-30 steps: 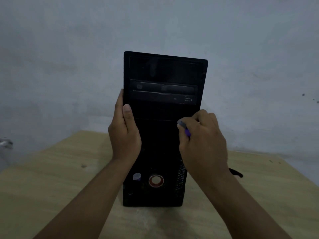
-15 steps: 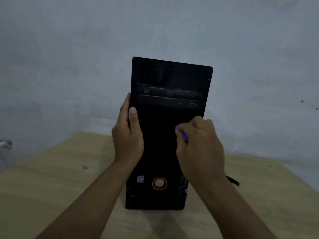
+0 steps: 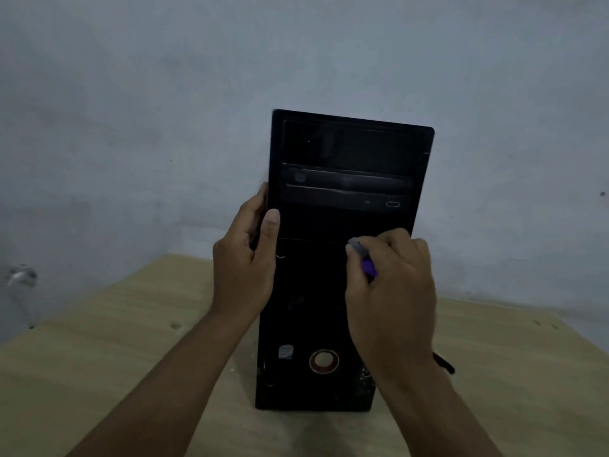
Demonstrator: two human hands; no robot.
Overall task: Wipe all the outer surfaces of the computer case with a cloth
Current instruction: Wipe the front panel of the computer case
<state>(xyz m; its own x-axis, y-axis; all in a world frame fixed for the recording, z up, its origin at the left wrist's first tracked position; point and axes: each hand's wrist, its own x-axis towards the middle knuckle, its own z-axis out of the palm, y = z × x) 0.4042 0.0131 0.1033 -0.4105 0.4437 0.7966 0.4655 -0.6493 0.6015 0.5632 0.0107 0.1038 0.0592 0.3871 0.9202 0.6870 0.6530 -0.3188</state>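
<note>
One black computer case (image 3: 339,258) stands upright at frame centre on the wooden surface (image 3: 99,341). Two hands touch it: the left hand (image 3: 244,262) clasps its left edge, while the right hand (image 3: 392,291) has its fingers (image 3: 395,242) curled around one purple cloth (image 3: 369,267) pressed against the front panel.

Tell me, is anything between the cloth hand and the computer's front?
Nothing visible. The right hand presses the bunched purple cloth straight against the front of the computer case, just below the disc drive. The left hand only grips the case's left edge, clear of the wiping area.
</note>
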